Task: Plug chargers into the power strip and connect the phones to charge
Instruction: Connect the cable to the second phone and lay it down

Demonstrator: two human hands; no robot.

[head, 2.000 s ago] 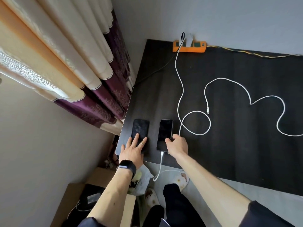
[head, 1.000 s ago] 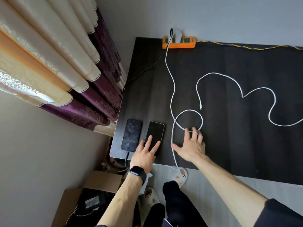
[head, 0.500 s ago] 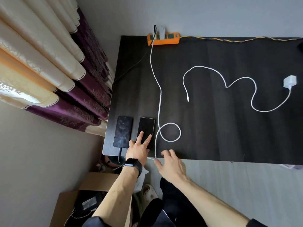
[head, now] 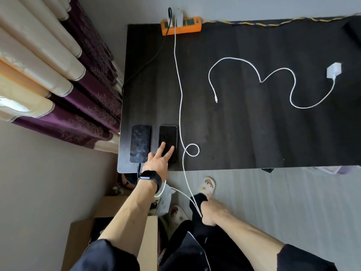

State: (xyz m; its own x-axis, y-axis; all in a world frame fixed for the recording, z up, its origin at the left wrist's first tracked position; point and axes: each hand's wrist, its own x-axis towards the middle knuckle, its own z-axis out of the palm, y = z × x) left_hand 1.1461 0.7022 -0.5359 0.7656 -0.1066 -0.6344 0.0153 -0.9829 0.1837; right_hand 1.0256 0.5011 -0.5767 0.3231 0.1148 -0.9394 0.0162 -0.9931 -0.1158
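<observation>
Left hand spread flat, fingertips pressing the right phone on the surface, left phone just beside; right hand below the surface edge, pinching the white cable running up to the power strip.

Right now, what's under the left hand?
The left hand lies on the near end of the right phone, fingers spread on its dark screen. The phone's bottom edge and port are covered, so no plug shows there. The table is beneath.
</observation>
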